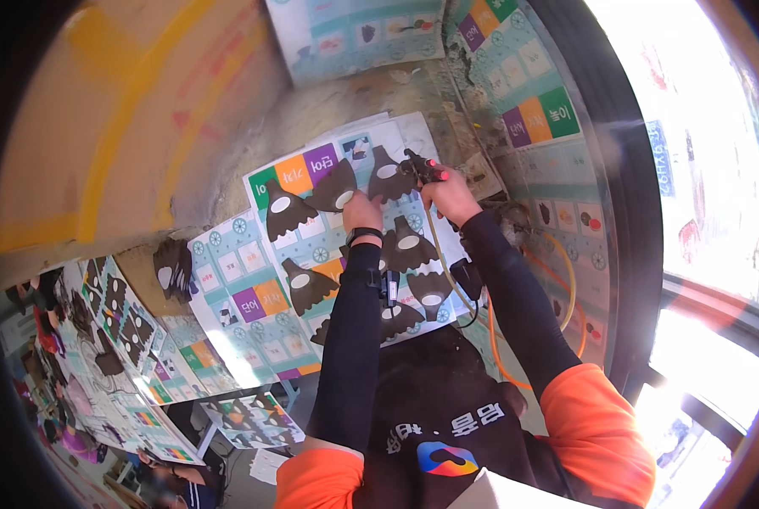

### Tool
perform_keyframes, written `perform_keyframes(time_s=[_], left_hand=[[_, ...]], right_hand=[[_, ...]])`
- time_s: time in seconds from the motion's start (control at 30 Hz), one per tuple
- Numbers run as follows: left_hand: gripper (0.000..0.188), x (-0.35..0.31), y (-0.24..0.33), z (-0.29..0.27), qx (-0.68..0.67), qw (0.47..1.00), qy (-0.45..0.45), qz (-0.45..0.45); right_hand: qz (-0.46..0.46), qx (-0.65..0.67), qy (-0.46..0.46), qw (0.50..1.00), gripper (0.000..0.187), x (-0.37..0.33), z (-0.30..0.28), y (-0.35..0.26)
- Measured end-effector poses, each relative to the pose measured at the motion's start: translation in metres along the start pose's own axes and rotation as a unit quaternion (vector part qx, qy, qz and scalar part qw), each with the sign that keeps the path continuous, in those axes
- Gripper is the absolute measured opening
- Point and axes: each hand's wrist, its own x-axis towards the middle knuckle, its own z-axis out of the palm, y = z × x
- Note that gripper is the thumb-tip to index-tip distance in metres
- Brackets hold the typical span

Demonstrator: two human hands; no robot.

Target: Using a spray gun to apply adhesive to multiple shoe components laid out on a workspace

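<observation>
My right hand is closed around a small black spray gun with red knobs. Its nozzle end lies over a dark, scalloped-edged cut piece. A thin yellowish hose hangs below that hand. My left hand has curled fingers at the edge of another dark scalloped piece, which sits tilted against its neighbours; the fingertips are partly hidden. More such pieces with pale ovals, like one at the left and one lower down, lie on printed sheets.
A dark bunched piece sits at the left end of the sheets. Cardboard with yellow tape walls the far left. Orange hose loops at the right, beside a bright window. Other people and tables covered with pieces show at lower left.
</observation>
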Motion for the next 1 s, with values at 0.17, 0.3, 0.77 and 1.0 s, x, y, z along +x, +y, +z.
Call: perform_keyframes(time_s=[0.17, 0.3, 0.77, 1.0], left_hand=[[0.033, -0.001, -0.003, 0.010, -0.015, 1.000, 0.024, 0.005], [0.033, 0.001, -0.008, 0.018, -0.013, 0.997, 0.076, 0.011], [0.031, -0.007, -0.002, 0.008, -0.040, 0.999, 0.029, 0.004], [0.029, -0.006, -0.004, 0.009, -0.042, 0.999, 0.031, 0.004]], right_hand=[[-0.006, -0.021, 0.010, 1.000, 0.018, 0.012, 0.005, 0.003], [0.004, -0.063, -0.024, 0.998, 0.014, 0.012, 0.006, -0.001], [-0.029, -0.044, 0.025, 0.998, 0.015, 0.021, 0.010, 0.009], [0.004, -0.068, -0.080, 0.994, 0.016, 0.021, 0.004, 0.005]])
